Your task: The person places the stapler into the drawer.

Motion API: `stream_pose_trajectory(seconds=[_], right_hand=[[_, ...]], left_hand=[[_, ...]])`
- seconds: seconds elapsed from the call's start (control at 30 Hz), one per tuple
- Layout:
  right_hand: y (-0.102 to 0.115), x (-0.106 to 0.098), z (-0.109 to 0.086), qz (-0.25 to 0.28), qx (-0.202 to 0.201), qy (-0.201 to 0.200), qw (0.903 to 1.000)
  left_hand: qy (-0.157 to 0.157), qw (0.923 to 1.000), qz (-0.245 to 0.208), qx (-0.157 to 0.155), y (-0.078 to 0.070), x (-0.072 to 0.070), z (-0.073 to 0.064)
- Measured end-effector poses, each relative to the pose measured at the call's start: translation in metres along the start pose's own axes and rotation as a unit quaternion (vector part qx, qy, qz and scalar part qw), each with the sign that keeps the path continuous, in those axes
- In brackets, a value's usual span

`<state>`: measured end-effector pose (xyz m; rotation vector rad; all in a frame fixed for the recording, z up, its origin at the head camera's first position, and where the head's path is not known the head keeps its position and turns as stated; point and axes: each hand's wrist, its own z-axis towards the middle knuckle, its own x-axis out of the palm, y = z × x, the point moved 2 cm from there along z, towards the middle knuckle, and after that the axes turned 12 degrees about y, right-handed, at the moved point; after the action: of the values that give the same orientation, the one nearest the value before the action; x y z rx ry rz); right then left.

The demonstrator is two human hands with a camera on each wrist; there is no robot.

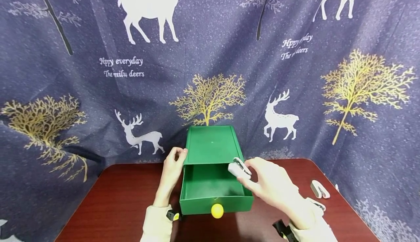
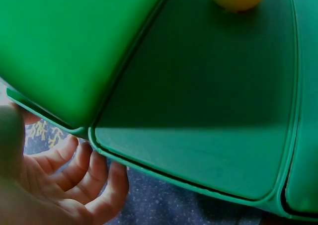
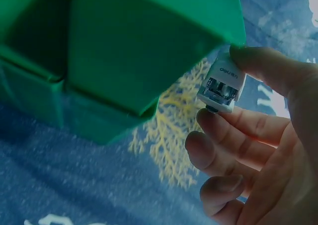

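A green drawer box [image 1: 211, 145] stands against the back cloth, its drawer [image 1: 203, 203] pulled out toward me. The round knob [image 1: 217, 211] on the drawer front is yellow. My left hand [image 1: 172, 164] is at the box's left side, with bent fingers [image 2: 117, 183] lined along its edge in the left wrist view. Over the drawer's right edge, my right hand [image 1: 270, 182] pinches a white stapler [image 1: 239, 168] between thumb and fingers. The right wrist view shows the stapler [image 3: 221, 83] end-on, close beside the green box, with the other fingers loosely bent below it.
Two more white items lie on the red-brown table to the right: one stapler [image 1: 319, 190] near the right edge and another white item [image 1: 316, 204], partly behind my right forearm. A dark blue cloth [image 1: 210, 59] with deer and trees hangs behind the table.
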<state>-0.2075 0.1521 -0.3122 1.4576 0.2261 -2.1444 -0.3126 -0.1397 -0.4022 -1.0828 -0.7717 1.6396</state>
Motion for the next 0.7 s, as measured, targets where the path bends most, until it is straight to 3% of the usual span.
stream_pose_trajectory(seconds=[0.43, 0.7], right_hand=[[0.030, 0.025, 0.032, -0.026, -0.127, 0.015, 0.9914], [0.041, 0.036, 0.044, -0.018, -0.136, 0.103, 0.9852]], left_hand=[[-0.004, 0.9999, 0.001, 0.012, -0.001, 0.001, 0.001], [-0.009, 0.9999, 0.013, 0.006, 0.001, 0.000, 0.000]])
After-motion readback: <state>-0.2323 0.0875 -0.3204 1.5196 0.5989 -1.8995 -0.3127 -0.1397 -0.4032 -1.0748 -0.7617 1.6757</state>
